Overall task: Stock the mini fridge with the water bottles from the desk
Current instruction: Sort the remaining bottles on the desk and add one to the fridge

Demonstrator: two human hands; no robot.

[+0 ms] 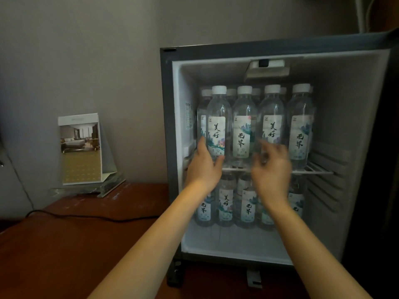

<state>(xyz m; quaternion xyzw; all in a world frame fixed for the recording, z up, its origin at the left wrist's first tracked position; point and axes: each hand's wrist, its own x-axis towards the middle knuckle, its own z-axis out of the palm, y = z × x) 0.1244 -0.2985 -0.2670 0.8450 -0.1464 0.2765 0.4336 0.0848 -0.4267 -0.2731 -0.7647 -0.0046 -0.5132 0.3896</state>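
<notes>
Two bare forearms, bare left hand, bare right hand, fingertips motion-blurred

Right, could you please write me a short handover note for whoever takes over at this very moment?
The left grip holds the front left bottle low down on the upper shelf.
The right grip, blurred, fingers loose, holds nothing in front of that shelf.
The fridge stands open; upright bottles fill the upper shelf, lower bottles stand in a row beneath.
Done: both levels look stocked.
Left: release that bottle, check the desk beyond this view for more, close the fridge.
</notes>
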